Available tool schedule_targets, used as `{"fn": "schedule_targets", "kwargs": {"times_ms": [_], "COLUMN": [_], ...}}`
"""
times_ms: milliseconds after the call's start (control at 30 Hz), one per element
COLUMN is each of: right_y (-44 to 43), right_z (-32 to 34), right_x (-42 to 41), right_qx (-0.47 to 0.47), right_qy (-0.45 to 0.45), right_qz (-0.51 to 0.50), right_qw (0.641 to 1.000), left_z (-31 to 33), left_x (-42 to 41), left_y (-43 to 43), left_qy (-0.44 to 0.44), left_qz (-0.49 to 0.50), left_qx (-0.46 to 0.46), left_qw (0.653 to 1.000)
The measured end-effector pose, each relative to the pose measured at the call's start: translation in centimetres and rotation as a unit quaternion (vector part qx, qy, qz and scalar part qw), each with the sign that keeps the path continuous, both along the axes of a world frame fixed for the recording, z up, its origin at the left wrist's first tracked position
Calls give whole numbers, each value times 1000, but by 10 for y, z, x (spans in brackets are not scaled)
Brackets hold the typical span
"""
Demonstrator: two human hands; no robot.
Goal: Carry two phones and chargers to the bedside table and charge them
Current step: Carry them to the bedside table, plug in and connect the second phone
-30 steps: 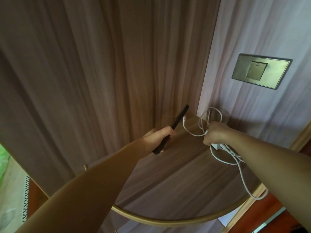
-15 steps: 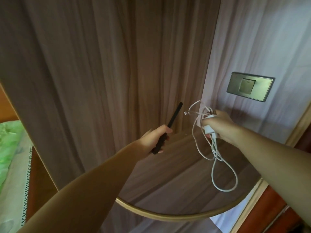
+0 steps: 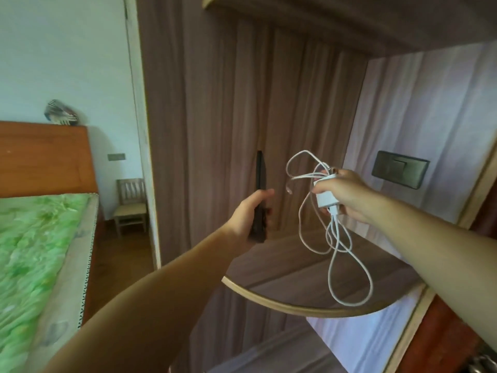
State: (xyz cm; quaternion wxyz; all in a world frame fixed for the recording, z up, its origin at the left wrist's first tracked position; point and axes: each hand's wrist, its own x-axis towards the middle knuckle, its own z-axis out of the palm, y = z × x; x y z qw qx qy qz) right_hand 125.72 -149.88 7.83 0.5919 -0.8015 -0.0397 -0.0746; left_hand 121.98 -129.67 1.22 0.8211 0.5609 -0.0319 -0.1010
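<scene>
My left hand (image 3: 248, 214) grips a black phone (image 3: 259, 184) edge-on, its top pointing up, in front of the wood-grain panel. My right hand (image 3: 341, 193) holds a white charger (image 3: 326, 200) with its white cable (image 3: 340, 254) bundled in the fist. Loops of cable hang down over the rounded corner shelf (image 3: 295, 270). Both hands are raised above the shelf. I cannot tell whether a second phone or charger is among what I hold.
A grey wall switch plate (image 3: 400, 168) sits on the right wall behind my right hand. A bed with a green cover (image 3: 35, 251) and brown headboard (image 3: 45, 157) lies at left. A small wooden chair (image 3: 130, 204) stands by the far wall.
Both hands lifted phone and charger up off the shelf. The phone turned upright. The view swung left, bringing the bed and chair into sight.
</scene>
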Motion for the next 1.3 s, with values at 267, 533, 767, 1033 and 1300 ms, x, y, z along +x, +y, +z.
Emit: {"fn": "schedule_targets", "kwargs": {"times_ms": [267,533,767,1033,1300], "right_y": [81,220,387,581,690], "right_z": [-28,-55,-60,-98,-113], "right_x": [-82,-192,-338,-577,-785], "right_qx": [-6,-34,-95,-106,-128], "right_qy": [2,36,21,25,33], "right_qz": [160,330,486,682,778], "right_qw": [987,943,869,723,615], "left_z": [-13,-24,-41,-78,-95], "left_x": [-153,-327,-515,-774,-977], "left_y": [65,168,282,394,420], "left_qy": [40,47,47,106,164], "left_qz": [174,315,463,642,753], "left_qx": [-8,-16,-14,5,37], "left_qw": [984,948,885,760,636]}}
